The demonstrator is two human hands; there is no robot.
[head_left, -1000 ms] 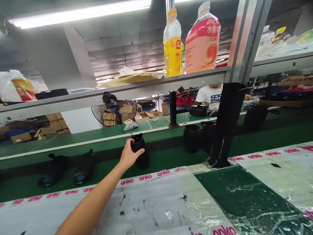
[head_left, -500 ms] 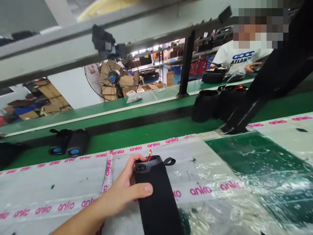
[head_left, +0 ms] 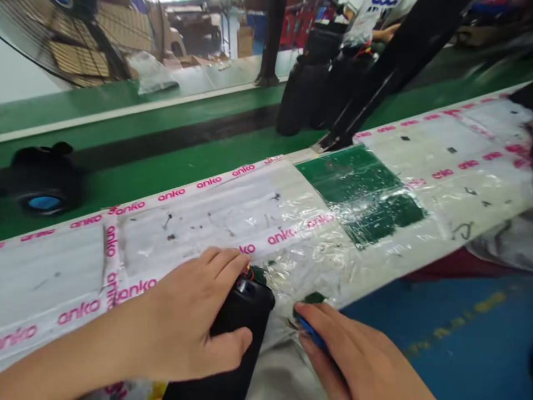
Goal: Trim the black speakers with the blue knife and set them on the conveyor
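Note:
My left hand (head_left: 187, 316) is closed over the upper end of a black speaker (head_left: 245, 355), with the thumb lying across its front. Thin red wires with a yellow bit (head_left: 249, 272) stick out of the speaker's top beside my fingertips. To the right of the speaker, my right hand (head_left: 358, 350) grips a slim blue-handled tool (head_left: 313, 333). The tool's tip is dark and too blurred to make out, and it is apart from the speaker.
Plastic sheeting with pink-lettered tape (head_left: 208, 216) covers the bench. Behind it runs a green conveyor belt (head_left: 200, 133), with a blue-ended speaker (head_left: 45, 189) at left and black housings (head_left: 308, 94) beside a slanted black post (head_left: 375, 78). A fan (head_left: 83, 39) stands beyond.
The view has swung down and to the right. The speaker has come nearer to me, toward the bench's front edge. My right hand has come into view with the blue-handled tool.

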